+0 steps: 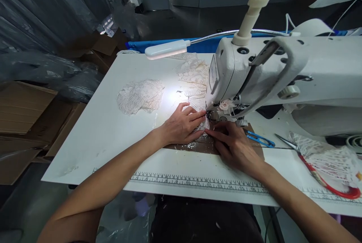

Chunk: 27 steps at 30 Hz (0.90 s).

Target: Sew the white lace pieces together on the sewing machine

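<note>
A strip of white lace fabric (197, 102) runs over the table to the needle area of a white sewing machine (226, 73). My left hand (183, 124) lies on the lace with its fingers stretched out, their tips close to the presser foot (208, 114). From the other side, my right hand (233, 143) has its fingertips on the near edge of the lace, with the fingers drawn together; its thumb is mostly hidden. The needle is hard to make out behind the machine head and fingers.
A lace pile (140, 96) lies on the left of the table. Blue thread snips (260, 138), red-handled scissors (313, 171) and more lace (325, 156) lie at right. A lamp (166, 49) shines from above. A ruler tape (198, 182) lines the front edge; cardboard boxes (25, 107) stand left.
</note>
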Motion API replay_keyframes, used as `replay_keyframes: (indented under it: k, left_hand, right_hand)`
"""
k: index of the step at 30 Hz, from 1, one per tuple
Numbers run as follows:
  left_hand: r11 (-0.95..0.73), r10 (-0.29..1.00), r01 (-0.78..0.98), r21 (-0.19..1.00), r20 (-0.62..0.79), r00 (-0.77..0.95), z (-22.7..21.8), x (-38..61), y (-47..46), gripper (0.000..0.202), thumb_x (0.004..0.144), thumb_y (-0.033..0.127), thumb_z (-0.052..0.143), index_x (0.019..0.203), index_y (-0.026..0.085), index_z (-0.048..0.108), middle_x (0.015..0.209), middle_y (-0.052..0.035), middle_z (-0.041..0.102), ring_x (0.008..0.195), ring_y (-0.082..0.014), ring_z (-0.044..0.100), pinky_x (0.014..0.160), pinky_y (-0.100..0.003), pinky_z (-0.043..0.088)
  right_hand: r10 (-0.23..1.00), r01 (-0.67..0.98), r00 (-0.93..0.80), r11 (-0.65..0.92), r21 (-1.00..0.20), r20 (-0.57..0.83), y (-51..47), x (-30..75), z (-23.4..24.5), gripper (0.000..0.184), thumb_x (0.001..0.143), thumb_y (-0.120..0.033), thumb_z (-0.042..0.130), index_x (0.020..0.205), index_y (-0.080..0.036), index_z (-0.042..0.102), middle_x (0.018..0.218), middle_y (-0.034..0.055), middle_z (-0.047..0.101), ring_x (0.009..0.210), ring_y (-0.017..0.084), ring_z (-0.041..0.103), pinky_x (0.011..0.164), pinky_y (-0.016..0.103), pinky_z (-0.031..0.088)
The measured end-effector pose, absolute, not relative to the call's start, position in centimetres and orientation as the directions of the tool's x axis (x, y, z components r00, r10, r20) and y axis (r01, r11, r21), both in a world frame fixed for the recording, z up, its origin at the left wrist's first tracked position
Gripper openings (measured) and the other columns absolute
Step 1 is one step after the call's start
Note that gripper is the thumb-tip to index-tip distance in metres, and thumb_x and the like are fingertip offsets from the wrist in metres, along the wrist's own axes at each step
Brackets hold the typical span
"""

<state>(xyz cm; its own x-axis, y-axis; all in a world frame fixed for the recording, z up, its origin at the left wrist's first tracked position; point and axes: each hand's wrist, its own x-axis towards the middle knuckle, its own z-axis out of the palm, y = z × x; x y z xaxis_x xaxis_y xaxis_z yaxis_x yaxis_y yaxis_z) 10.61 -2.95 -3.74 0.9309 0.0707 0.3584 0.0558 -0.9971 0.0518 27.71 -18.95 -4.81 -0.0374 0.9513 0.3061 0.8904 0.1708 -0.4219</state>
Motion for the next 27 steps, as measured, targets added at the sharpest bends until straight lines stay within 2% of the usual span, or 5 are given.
replay_keyframes:
  k: [27]
  left_hand:
    - [-0.997, 0.066, 0.05, 0.051, 0.37, 0.927, -3.77, 10.47, -3.21, 0.032, 0.095, 0.037, 0.046, 0.118, 0.018, 0.06, 0.129, -0.0077, 0.06, 0.1, -0.024, 0.057, 0.101, -0.052, 0.036]
  right_hand:
    - [0.95, 0.898, -0.063, 0.188, -0.397, 0.307, -19.06, 27.84, -5.08, 0.041, 0.086, -0.014, 0.049, 0.121, -0.027, 0.065, 0.113, 0.0111, 0.054, 0.105, 0.027, 0.054, 0.085, 0.046, 0.046]
